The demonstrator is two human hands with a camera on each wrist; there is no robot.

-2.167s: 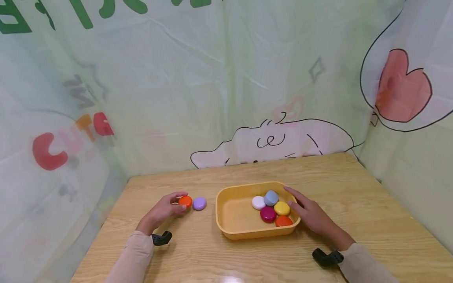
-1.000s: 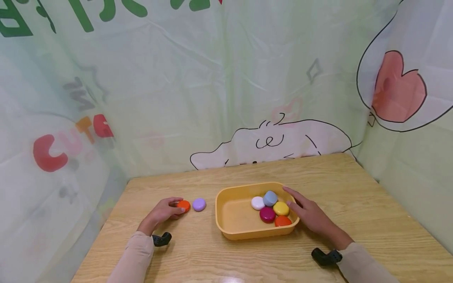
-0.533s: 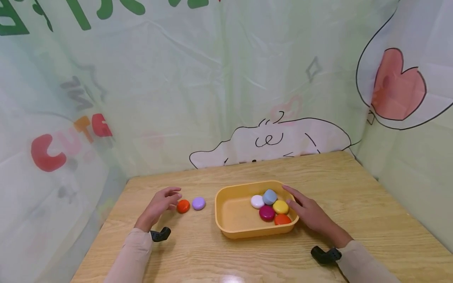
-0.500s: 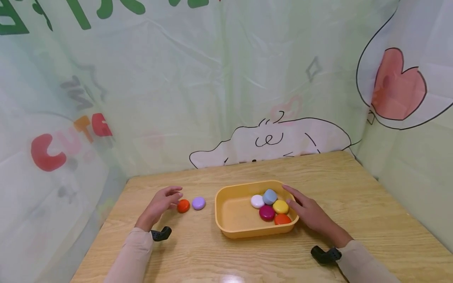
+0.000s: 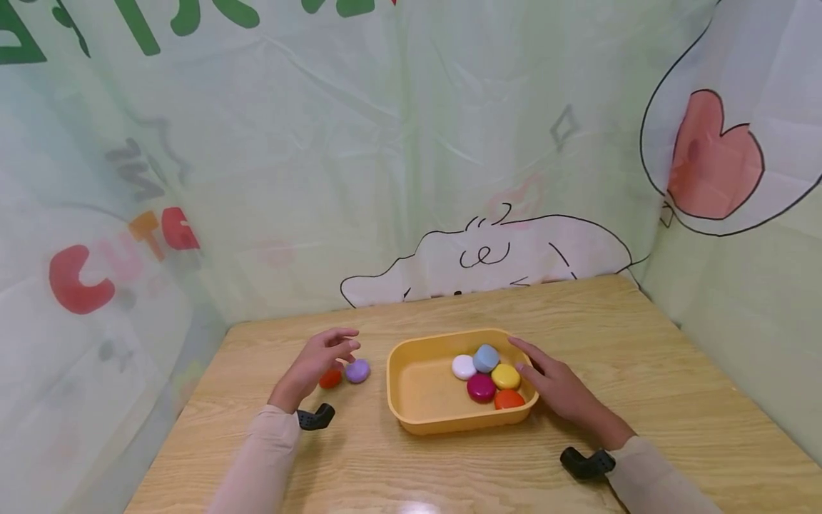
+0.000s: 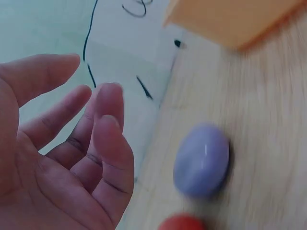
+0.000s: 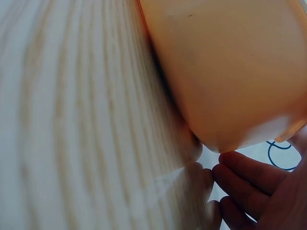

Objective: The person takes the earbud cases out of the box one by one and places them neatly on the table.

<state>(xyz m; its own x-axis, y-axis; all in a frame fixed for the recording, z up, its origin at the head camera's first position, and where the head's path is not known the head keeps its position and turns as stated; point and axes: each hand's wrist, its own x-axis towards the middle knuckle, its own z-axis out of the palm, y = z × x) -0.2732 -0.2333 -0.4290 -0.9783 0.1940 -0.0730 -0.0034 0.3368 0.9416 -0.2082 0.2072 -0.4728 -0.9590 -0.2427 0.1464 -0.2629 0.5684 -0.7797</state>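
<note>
My left hand hovers over the left of the table, fingers loosely bent and holding nothing. Below it a red-orange rounded disc is partly hidden by the hand. Close to its fingertips lies a purple rounded disc, also large in the left wrist view. My right hand holds the right end of a yellow-orange plastic tray, thumb over the rim and fingers at the outer wall. Inside, towards the right, sit white, yellow, magenta and red-orange discs and a blue-grey rounded block.
The pieces and tray stand on a wood-grain table. A pale printed curtain closes off its back and sides. A black wrist device sits at the left wrist and a black wrist device at the right one.
The left hand set the red-orange disc down beside the purple one, let go of it, then rose and moved right. The right hand has stayed at the tray.
</note>
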